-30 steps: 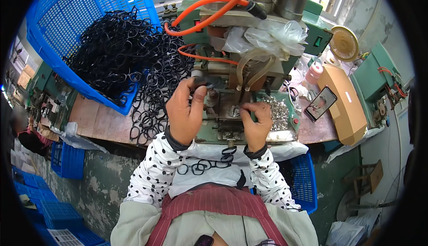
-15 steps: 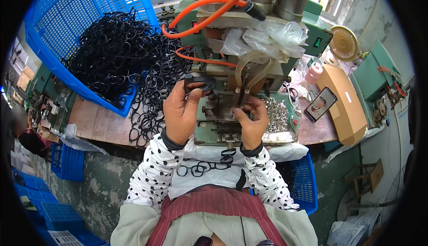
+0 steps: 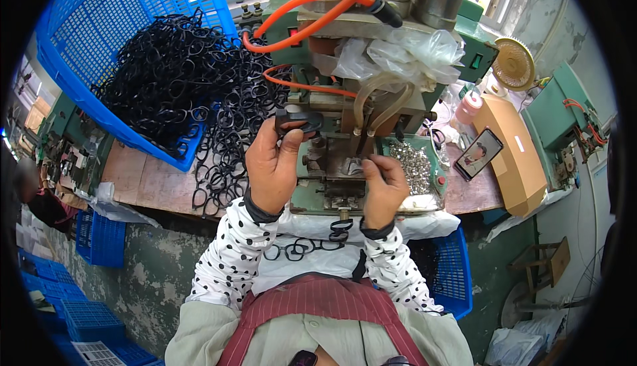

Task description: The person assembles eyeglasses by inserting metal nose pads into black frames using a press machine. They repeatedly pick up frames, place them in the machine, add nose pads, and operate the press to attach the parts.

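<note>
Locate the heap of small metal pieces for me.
In the head view, the heap of small metal pieces lies right of centre, between the right hand and the phone.

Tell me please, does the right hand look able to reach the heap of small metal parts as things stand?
Probably yes: the heap of small metal parts lies uncovered just right of the right hand, and nothing visible seems to block the way.

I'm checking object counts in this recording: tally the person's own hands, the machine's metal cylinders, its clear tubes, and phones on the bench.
Hands (left hand, right hand): 2
Metal cylinders: 3
Clear tubes: 2
Phone: 1
Total: 8
</note>
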The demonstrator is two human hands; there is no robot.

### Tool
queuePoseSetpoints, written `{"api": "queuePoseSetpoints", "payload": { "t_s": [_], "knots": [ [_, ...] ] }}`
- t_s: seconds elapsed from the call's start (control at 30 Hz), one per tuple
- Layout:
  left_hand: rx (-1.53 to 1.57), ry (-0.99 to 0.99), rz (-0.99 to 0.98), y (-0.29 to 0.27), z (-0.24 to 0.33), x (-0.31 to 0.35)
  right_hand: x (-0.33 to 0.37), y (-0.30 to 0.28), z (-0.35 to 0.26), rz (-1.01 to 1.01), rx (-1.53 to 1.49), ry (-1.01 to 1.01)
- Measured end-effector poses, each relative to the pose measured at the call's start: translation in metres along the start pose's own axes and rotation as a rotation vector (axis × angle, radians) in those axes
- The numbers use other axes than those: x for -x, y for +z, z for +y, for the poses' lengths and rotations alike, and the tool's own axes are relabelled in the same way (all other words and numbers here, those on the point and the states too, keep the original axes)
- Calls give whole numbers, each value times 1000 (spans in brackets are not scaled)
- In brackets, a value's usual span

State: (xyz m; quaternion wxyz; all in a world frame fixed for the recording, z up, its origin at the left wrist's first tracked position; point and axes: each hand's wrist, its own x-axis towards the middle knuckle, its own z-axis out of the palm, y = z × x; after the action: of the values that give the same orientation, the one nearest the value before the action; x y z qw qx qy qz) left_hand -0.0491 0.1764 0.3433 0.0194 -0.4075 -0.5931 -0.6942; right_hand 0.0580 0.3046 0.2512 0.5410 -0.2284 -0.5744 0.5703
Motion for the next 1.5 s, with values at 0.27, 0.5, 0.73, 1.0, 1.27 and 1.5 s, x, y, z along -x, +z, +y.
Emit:
{"api": "queuePoseSetpoints", "payload": {
  "t_s": [0.27, 0.5, 0.73, 1.0, 1.27, 1.5],
  "knots": [
    [-104, 34, 33, 1, -7, 2, -14, -21, -17, -89, 385, -272],
    [-198, 39, 71, 2, 3, 5, -6, 6, -16, -107, 462, -285],
    [-72, 13, 92, 2, 0, -1, 4, 21, 14, -5, 185, -243],
    [-102, 52, 64, 0, -3, -3, 2, 34, 21, 94, -127, -169],
    [-187, 276, 99, -5, -14, 32, -21, -9, -11, -92, 343, -489],
    [-349, 236, 75, -30, -24, 55, -87, -178, 45, 244, 805, -297]
  ]
}}
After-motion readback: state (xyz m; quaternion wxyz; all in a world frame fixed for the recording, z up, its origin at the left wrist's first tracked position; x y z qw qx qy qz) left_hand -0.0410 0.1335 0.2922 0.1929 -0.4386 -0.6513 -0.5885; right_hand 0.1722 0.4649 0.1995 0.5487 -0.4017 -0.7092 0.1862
